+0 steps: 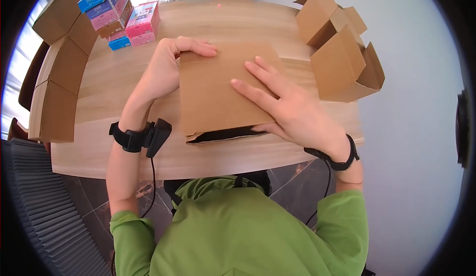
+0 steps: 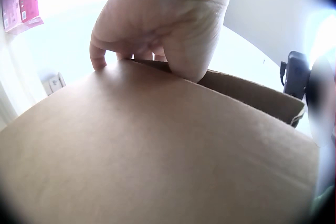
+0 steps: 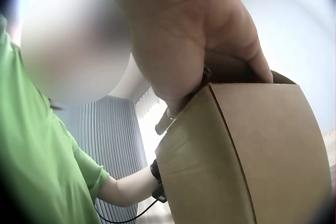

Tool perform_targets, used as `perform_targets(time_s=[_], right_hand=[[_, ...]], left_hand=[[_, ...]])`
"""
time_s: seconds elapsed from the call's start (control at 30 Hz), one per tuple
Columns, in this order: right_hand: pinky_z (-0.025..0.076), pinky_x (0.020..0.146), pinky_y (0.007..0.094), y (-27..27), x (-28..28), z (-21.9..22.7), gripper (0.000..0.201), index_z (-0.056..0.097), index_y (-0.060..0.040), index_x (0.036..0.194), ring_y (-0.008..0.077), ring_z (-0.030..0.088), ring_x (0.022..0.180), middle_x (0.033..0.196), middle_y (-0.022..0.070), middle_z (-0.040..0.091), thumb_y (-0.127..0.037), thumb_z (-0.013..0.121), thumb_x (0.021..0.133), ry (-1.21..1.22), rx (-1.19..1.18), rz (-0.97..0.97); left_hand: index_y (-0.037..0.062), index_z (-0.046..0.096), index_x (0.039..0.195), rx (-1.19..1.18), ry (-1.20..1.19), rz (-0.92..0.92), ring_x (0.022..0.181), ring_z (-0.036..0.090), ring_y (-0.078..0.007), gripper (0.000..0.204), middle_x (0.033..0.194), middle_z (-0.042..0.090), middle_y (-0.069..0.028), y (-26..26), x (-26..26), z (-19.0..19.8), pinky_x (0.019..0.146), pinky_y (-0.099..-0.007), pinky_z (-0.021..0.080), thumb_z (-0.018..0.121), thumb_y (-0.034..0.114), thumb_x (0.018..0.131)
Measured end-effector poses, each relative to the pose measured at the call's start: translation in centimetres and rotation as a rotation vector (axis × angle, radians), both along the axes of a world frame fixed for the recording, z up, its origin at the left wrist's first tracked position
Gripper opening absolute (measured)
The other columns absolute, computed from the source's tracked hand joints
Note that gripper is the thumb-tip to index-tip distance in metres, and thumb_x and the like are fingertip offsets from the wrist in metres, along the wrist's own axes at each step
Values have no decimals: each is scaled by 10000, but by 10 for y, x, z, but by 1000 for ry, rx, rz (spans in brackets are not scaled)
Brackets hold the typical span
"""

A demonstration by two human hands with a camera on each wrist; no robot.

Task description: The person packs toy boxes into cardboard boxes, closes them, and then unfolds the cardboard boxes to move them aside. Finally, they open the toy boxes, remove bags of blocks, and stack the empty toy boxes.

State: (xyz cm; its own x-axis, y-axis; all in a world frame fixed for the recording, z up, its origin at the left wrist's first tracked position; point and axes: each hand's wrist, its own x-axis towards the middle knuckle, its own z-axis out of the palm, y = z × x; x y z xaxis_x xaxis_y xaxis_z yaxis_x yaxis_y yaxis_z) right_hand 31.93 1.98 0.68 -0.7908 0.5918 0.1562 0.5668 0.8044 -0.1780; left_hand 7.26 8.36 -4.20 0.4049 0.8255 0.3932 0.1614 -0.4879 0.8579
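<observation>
A brown cardboard box [image 1: 223,92] stands near the table's front edge, its top flap lowered and a dark gap showing along the near side. At the far left corner my left hand [image 1: 171,63] grips the box, a digit lying across the flap. In the left wrist view the left hand [image 2: 157,29] bends over the top edge, beside an upright strip of cardboard [image 2: 252,95]. My right hand [image 1: 287,102] presses on the flap with straight, spread fingers, its thumb at the near gap. In the right wrist view the right hand [image 3: 194,35] covers part of the opening.
Two open cardboard boxes [image 1: 342,68] [image 1: 317,16] stand at the table's right. Another opened box [image 1: 62,73] is along the left edge. At the back left, several colourful boxes [image 1: 106,6] are stacked beside pink ones [image 1: 143,23]. Both wrists wear cabled cameras.
</observation>
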Motion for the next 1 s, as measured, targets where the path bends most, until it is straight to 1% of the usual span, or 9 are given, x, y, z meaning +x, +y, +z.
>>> perform_targets(time_s=[0.2, 0.3, 0.47, 0.5, 0.6, 0.63, 0.7, 0.83, 1.0], right_hand=[[432, 845, 490, -6, 2, -10, 711, 379, -208, 1319, 302, 290, 1284, 1375, 91, 327, -328, 688, 691, -85, 61, 27], [365, 886, 548, -7, 8, -12, 743, 379, -225, 1324, 287, 264, 1300, 1406, 30, 299, -354, 686, 660, -122, 4, 54], [230, 986, 590, -19, 11, -10, 801, 377, -232, 1332, 291, 213, 1324, 1430, 20, 264, -380, 696, 612, -193, 11, 34], [209, 1030, 534, -21, 14, -14, 849, 364, -177, 1341, 299, 173, 1336, 1432, 64, 253, -300, 756, 598, -147, 36, -41], [243, 1028, 491, -21, 34, -36, 912, 285, -110, 1366, 337, 207, 1315, 1430, 140, 222, -238, 785, 614, 511, -307, -276], [274, 1020, 438, -22, 41, -43, 909, 303, -67, 1343, 352, 268, 1281, 1393, 170, 275, -214, 801, 597, 519, -485, -318], [344, 974, 379, -27, 44, -61, 820, 394, -22, 1261, 364, 397, 1185, 1289, 193, 401, -192, 819, 581, 394, -680, -297], [422, 855, 385, -25, 17, -67, 538, 556, -29, 1059, 356, 511, 1028, 1096, 165, 542, -178, 803, 606, 289, -726, -245], [439, 797, 399, 13, -20, -60, 355, 594, -42, 980, 378, 522, 944, 1025, 158, 566, -96, 729, 657, 355, -561, 108]], left_hand=[[32, 623, 1059, 23, 208, -188, 1205, 406, -271, 477, 1158, 564, -127, -6, -21, 15, 1002, -373, 326, 685, -4, 588], [81, 558, 1185, 80, 498, -503, 1313, 211, -330, 711, 1329, 412, -135, -11, -42, 40, 1056, -452, 221, 732, 101, 496], [67, 388, 1320, 167, 894, -285, 1329, 44, -412, 1028, 1437, 163, -171, -65, -13, 46, 1034, -553, 150, 821, 336, 427], [56, 353, 1340, 142, 970, -210, 1327, 15, -432, 1099, 1449, 107, -195, -76, -10, 44, 1034, -563, 120, 836, 409, 417], [84, 190, 1400, 94, 621, 52, 1318, 12, -456, 1218, 1442, 1, -228, -96, -15, 16, 970, -656, 163, 842, 374, 414], [39, 53, 1405, 66, 545, 82, 1301, -21, -495, 1281, 1421, -68, -275, -99, -19, 7, 1004, -608, 150, 845, 385, 460], [6, -25, 1390, -7, 432, 18, 1308, -24, -478, 1279, 1419, -78, -278, -101, -22, -18, 1030, -564, 141, 836, 360, 513], [-31, -136, 1359, -58, 47, -7, 1325, -9, -433, 1212, 1414, -84, -288, -102, -14, -48, 1071, -470, 113, 782, 281, 630], [3, 121, 1381, 1, 514, 65, 1309, 155, -371, 912, 1412, 157, -234, -133, -53, -30, 1068, -422, 163, 693, 251, 715]])
